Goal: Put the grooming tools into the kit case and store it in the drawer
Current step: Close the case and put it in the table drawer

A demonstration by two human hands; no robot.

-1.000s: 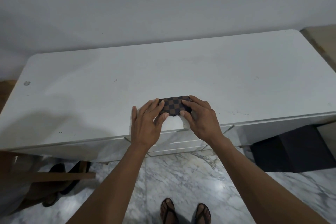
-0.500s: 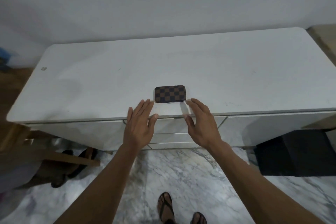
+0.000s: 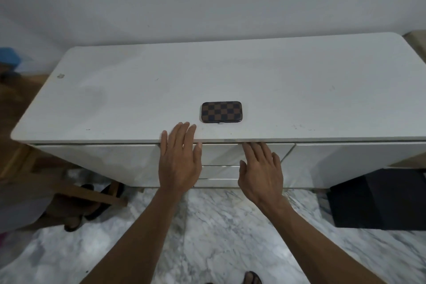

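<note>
The closed kit case (image 3: 221, 112), brown-and-black checkered, lies flat on the white cabinet top (image 3: 161, 90) near its front edge. No loose grooming tools show. My left hand (image 3: 179, 159) hovers with straight fingers over the front edge, just left of and below the case, holding nothing. My right hand (image 3: 261, 168) is lower, its straight fingertips at the top edge of the middle drawer front (image 3: 221, 155) under the cabinet top. The drawer is closed.
Another drawer front (image 3: 219, 172) sits below the top one. A black box (image 3: 380, 200) stands on the marble floor at the right. Sandals (image 3: 92, 205) and a wooden leg (image 3: 92, 193) are at the left. The wall runs close behind the cabinet.
Both hands let go of the case and drew back from it. The left now hovers at the cabinet edge; the right dropped to the drawer's top edge. The view pulled back.
</note>
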